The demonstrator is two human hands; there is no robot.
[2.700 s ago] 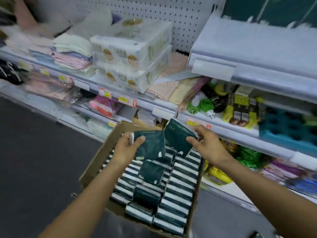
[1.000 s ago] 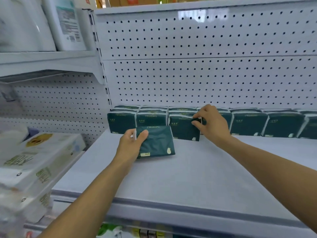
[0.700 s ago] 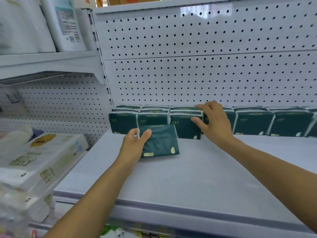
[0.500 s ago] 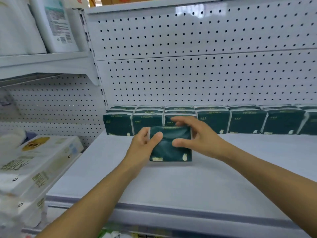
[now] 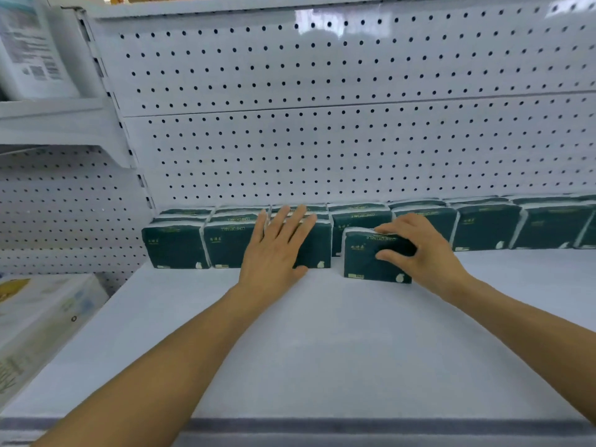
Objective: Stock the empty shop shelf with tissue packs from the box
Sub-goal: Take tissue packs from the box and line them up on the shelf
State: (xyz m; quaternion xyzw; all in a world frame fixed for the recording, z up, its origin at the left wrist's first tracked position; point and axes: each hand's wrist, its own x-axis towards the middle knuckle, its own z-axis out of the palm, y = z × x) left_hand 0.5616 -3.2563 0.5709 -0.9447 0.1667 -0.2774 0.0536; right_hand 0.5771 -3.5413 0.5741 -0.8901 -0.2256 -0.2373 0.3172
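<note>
Dark green tissue packs (image 5: 175, 245) stand in rows along the back of the white shelf (image 5: 338, 343), against the pegboard. My left hand (image 5: 277, 250) lies flat with straight fingers on the front of the packs at the left of the row. My right hand (image 5: 416, 250) grips one upright tissue pack (image 5: 361, 258) that stands a little in front of the row, thumb on its face and fingers over its top. The box is out of view.
A white pegboard wall (image 5: 322, 140) backs the shelf. At the lower left lie large white wrapped packs (image 5: 38, 314) on a neighbouring shelf. A higher shelf with white packages (image 5: 29, 56) sits at the upper left. The shelf's grey front edge (image 5: 354, 427) runs along the bottom.
My right hand took the pack from my left and carried it to the right, standing it upright in front of the row. My left hand let go and now presses flat on the left packs.
</note>
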